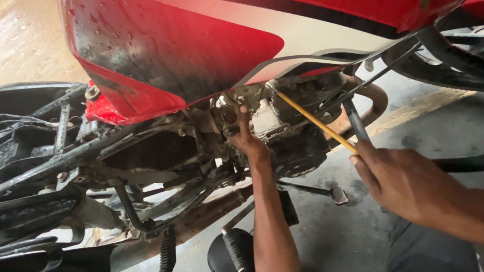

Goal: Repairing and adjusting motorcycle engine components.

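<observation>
Right hand (407, 184) low at the right of the view, fingers curled shut round the near end of a long thin yellow-shafted tool (315, 123). Shaft running up and left from that fist, tip reaching in under the edge of the glossy red, white and black fuel tank (191, 44), close by the grimy grey engine block (293, 144). Left hand (246, 138) up in the middle, arm rising straight from below, fingers pushed in among the engine parts just under the tank's lower edge; index finger pointing up, grip on anything there hidden, so impossible to tell how far closed. Tool tip just to the right of those left fingers, near but apart. Black tubular frame (64, 158) stretching away to the left, black ribbed footpeg (167, 255) hanging below it, rusty exhaust pipe (213, 210) running along the underside. Grey concrete floor (343, 242) beneath it all.
</observation>
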